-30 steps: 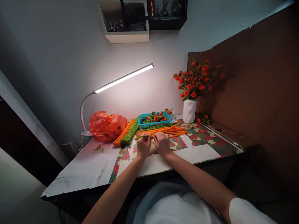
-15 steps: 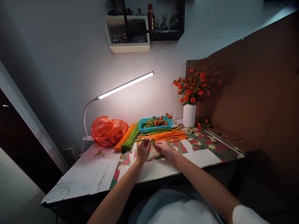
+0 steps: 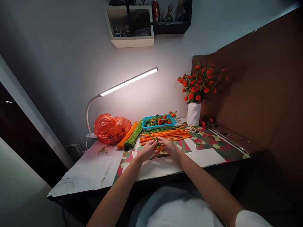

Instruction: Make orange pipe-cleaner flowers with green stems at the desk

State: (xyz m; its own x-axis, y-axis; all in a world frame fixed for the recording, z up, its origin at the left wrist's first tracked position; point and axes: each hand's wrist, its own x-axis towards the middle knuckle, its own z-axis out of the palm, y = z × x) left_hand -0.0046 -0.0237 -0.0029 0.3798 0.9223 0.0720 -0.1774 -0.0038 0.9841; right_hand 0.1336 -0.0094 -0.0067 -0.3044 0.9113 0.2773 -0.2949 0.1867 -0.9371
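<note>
Between my two hands is a small orange flower (image 3: 160, 148) with a green stem, which looks made of fuzzy pipe cleaners. My left hand (image 3: 146, 152) has its fingers closed around the flower's left side. From the right, my right hand (image 3: 169, 147) pinches it near the green stem; the fingertips are partly hidden. Just beyond my hands, loose orange pipe cleaners (image 3: 176, 135) lie across the table. Left of them are a green pipe-cleaner bundle (image 3: 133, 136) and an orange pipe-cleaner bundle (image 3: 127, 136).
Behind stands a blue basket (image 3: 147, 128) of orange flowers. A white ribbed vase (image 3: 193, 114) holds more blooms; a tape roll (image 3: 188, 129) lies before it. An orange plastic bag (image 3: 111, 130) and lit lamp (image 3: 129, 82) are left. Cardboard (image 3: 255, 91) walls the right side.
The flower has turned: its green stem pointed left and now tilts upward, with the orange part facing me. My hands have come slightly nearer to me. The view has shifted a little.
</note>
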